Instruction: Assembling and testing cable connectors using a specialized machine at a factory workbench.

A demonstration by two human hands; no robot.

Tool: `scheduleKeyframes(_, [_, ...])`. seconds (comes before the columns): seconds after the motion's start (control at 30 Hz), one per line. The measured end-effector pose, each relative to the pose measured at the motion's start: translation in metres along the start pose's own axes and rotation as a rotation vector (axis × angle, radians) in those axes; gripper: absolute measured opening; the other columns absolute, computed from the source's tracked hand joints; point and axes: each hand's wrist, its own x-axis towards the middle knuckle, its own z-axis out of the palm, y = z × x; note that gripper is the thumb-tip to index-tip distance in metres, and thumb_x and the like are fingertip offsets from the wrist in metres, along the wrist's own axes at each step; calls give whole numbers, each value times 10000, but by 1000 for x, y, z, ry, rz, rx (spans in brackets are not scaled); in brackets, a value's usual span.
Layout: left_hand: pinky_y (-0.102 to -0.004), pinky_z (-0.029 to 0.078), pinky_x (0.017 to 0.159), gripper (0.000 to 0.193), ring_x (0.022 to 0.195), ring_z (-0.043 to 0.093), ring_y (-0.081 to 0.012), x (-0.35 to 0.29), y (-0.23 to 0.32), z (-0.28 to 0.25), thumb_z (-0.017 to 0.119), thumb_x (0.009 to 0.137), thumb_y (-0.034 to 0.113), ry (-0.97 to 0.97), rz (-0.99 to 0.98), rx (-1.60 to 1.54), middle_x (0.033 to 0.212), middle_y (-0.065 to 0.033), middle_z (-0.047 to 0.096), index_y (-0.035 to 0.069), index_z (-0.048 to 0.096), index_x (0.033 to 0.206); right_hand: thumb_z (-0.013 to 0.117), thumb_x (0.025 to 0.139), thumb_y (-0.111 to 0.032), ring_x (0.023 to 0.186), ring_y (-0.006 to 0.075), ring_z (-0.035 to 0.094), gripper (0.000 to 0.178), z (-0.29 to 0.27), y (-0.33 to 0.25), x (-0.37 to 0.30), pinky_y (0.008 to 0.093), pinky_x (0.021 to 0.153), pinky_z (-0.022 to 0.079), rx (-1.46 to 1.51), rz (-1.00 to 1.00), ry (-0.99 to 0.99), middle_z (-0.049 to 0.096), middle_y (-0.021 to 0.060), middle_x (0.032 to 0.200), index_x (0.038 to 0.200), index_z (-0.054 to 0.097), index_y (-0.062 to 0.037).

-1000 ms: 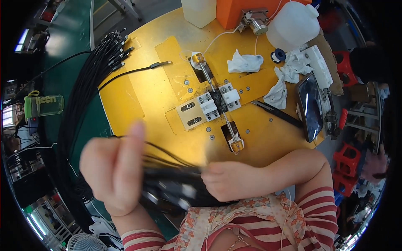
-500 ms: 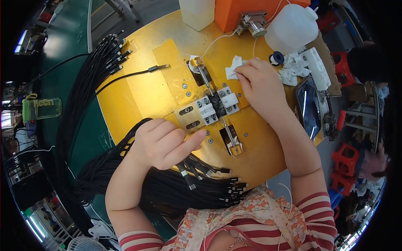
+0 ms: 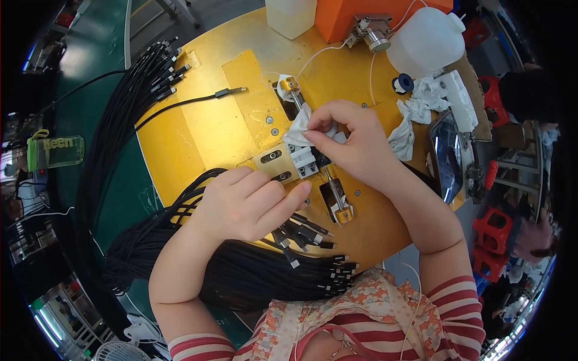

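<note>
R hand (image 3: pixel 355 141) pinching white cloth (image 3: pixel 298 127) over gold tbl (image 3: pixel 208 135), L hand (image 3: pixel 241 203) above blk cables (image 3: pixel 259 274), grip unclear, red stools (image 3: pixel 495 230) off R

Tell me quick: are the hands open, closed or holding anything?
Left hand: closed, apparently around black cables.
Right hand: closed, pinching a white cloth.

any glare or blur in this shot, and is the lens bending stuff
In the head view, glare brightens the gold tabletop left of centre; a pale reflection streaks the dark screen; the left hand and right hand look fairly sharp; fisheye bending grows toward the rim, with black corners.
</note>
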Motion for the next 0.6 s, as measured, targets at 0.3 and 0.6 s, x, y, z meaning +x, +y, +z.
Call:
scheduleKeyframes(0.3, [-252, 375, 492, 316, 563, 500, -131, -3, -2, 1, 713, 740, 97, -32, -27, -48, 683, -1, 512, 36, 669, 1047, 703, 799, -70, 739, 253, 585, 80, -37, 5, -1, 351, 702, 450, -367, -278, 340, 619, 69, 785, 850, 651, -36])
scheduleKeyframes(0.6, [-236, 365, 492, 271, 578, 501, -106, -5, -5, 7, 678, 687, 116, 112, -65, -8, 700, 23, 515, 101, 667, 957, 608, 817, 26, 800, 320, 581, 140, -41, -3, -11, 390, 736, 474, -647, -220, 231, 578, 122, 928, 945, 651, -9])
